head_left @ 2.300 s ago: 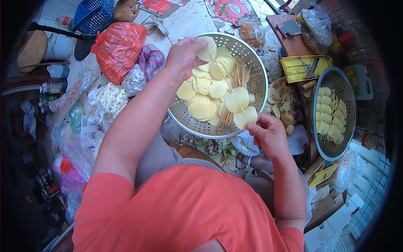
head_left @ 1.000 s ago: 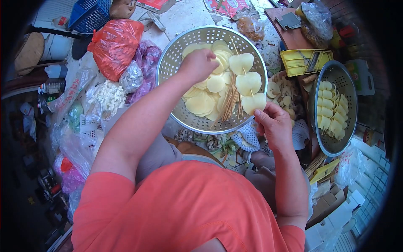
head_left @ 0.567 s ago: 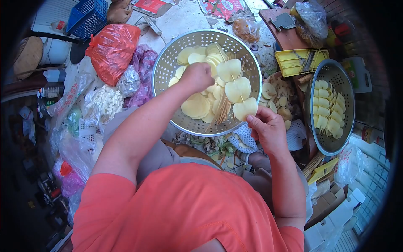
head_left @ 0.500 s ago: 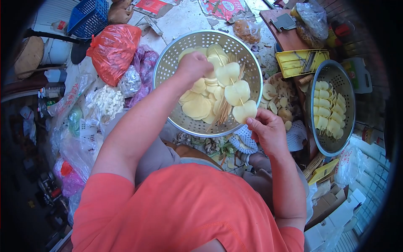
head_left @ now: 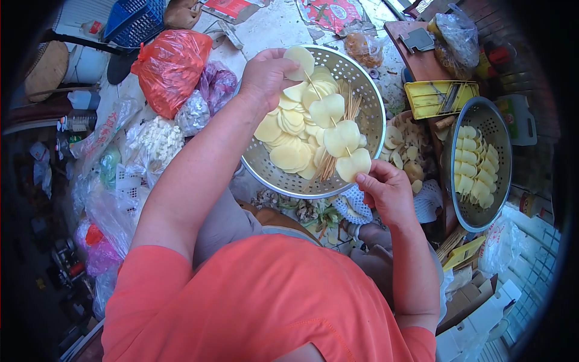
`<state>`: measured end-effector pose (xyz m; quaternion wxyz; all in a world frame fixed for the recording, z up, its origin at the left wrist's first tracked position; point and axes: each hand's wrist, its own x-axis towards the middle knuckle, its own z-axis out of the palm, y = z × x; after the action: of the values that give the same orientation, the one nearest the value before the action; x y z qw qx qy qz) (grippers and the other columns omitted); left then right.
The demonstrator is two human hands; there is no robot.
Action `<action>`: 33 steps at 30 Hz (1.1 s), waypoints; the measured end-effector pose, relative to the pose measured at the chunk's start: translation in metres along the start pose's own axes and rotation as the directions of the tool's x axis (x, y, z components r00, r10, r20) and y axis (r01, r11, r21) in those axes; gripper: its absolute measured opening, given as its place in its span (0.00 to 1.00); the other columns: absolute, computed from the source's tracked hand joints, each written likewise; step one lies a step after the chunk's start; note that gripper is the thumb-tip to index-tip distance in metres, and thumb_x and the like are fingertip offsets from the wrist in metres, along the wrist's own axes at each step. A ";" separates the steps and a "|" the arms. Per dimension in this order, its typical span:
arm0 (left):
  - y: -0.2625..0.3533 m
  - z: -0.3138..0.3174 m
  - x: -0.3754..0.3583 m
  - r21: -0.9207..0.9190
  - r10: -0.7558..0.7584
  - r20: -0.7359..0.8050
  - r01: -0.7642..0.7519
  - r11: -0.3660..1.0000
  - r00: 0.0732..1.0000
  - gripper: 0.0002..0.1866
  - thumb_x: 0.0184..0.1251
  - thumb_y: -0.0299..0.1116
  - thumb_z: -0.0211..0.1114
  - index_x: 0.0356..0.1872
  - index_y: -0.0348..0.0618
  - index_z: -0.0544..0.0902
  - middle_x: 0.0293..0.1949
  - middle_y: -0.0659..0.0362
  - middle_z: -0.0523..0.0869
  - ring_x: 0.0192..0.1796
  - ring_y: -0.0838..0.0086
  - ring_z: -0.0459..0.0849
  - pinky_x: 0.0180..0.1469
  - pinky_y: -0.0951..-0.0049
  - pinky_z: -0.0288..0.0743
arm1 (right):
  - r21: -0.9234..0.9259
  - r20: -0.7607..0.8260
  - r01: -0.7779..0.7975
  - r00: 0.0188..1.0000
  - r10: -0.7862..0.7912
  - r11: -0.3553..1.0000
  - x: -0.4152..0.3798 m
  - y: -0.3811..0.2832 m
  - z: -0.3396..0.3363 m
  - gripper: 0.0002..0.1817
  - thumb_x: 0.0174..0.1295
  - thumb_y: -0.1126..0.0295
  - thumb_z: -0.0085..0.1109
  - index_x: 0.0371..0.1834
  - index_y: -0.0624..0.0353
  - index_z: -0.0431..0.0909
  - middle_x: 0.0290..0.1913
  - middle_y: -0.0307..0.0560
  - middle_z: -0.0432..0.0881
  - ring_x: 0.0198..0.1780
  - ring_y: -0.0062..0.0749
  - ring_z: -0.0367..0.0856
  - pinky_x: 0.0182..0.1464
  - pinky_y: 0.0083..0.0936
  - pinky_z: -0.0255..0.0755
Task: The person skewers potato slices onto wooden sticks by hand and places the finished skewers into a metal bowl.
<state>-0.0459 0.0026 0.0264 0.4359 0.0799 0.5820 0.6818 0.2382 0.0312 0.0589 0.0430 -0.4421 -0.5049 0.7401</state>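
Observation:
My left hand (head_left: 263, 78) pinches a thin, pale yellow potato slice (head_left: 300, 62) at the far tip of a bamboo skewer. Three more slices are threaded along this potato skewer (head_left: 341, 138), spaced apart. Its near end is in the closed fingers of my right hand (head_left: 389, 188), which touch the nearest slice. Beneath both hands is a perforated metal colander (head_left: 369, 90). Inside it lie a heap of loose potato slices (head_left: 288, 155) and a bundle of bare bamboo skewers (head_left: 352, 102), partly hidden by the threaded slices.
On the right, a second colander (head_left: 505, 130) holds finished-looking potato skewers (head_left: 465, 154). A yellow slicer (head_left: 422, 96) lies beside it, above peelings and potato scraps (head_left: 401, 136). To the left are a red plastic bag (head_left: 172, 69), a white clump in clear plastic (head_left: 154, 142) and a blue basket (head_left: 136, 21).
My left hand has come up from the heap with a potato slice and brought it to the skewer's far tip. My right hand keeps its hold on the near end.

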 end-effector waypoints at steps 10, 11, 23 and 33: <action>0.002 -0.001 -0.005 0.216 0.009 0.187 -0.050 0.975 0.982 0.09 0.58 0.23 0.60 0.40 0.39 0.74 0.38 0.57 0.81 0.40 0.70 0.83 0.42 0.69 0.82 | -0.036 -0.030 -0.032 0.999 0.031 0.999 0.001 -0.002 -0.002 0.04 0.59 0.75 0.61 0.36 0.61 0.79 0.22 0.33 0.75 0.17 0.12 0.66 0.17 0.12 0.61; 0.002 0.002 -0.010 0.174 -0.029 0.167 0.000 0.985 0.986 0.09 0.58 0.24 0.59 0.40 0.39 0.75 0.38 0.56 0.81 0.40 0.70 0.83 0.41 0.69 0.82 | -0.065 -0.048 -0.010 0.999 0.007 0.998 0.001 -0.001 -0.001 0.04 0.59 0.75 0.61 0.36 0.61 0.79 0.22 0.33 0.75 0.18 0.12 0.67 0.18 0.13 0.62; -0.005 0.006 -0.009 -0.021 -0.053 0.114 0.056 0.998 0.992 0.09 0.61 0.29 0.61 0.41 0.39 0.75 0.39 0.55 0.80 0.40 0.69 0.83 0.41 0.64 0.82 | -0.145 -0.068 0.057 0.995 -0.067 0.988 0.001 0.008 0.003 0.06 0.58 0.75 0.62 0.38 0.61 0.80 0.23 0.33 0.76 0.21 0.13 0.68 0.21 0.13 0.65; -0.009 0.020 -0.025 0.092 -0.160 0.216 0.143 0.986 0.963 0.13 0.62 0.33 0.65 0.42 0.37 0.74 0.40 0.55 0.82 0.40 0.70 0.83 0.44 0.67 0.81 | -0.033 -0.079 0.043 0.996 -0.045 0.999 0.003 0.008 0.006 0.07 0.58 0.74 0.61 0.39 0.62 0.79 0.24 0.33 0.76 0.20 0.13 0.68 0.20 0.12 0.64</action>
<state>-0.0139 -0.0011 0.0349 0.5457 0.1274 0.5593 0.6109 0.2354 0.0243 0.0515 0.0724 -0.4606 -0.5240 0.7127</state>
